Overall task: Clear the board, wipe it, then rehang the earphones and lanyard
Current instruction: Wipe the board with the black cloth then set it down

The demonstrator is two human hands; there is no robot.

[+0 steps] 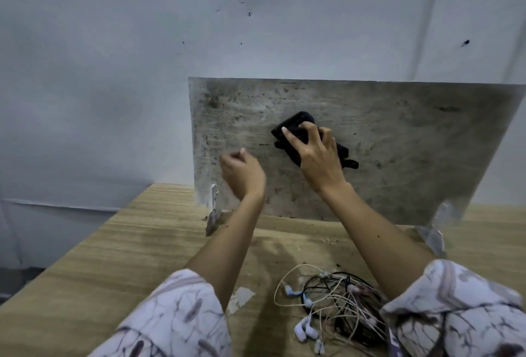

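A grey, stained board (398, 140) stands upright on the wooden table (113, 257) against the wall, with nothing hanging on it. My right hand (316, 154) presses a black cloth (296, 129) flat against the board's middle. My left hand (242, 171) hovers in front of the board's lower left part, fingers curled in, holding nothing I can see. A tangle of white and black earphones (333, 308) lies on the table near my right sleeve. The lanyard cannot be told apart within that pile.
Two clear stand feet hold the board, one foot (213, 208) at its left end and one foot (435, 231) at its right. A torn white patch (240, 298) marks the tabletop. The table's left edge drops off beside a pale wall (113, 43).
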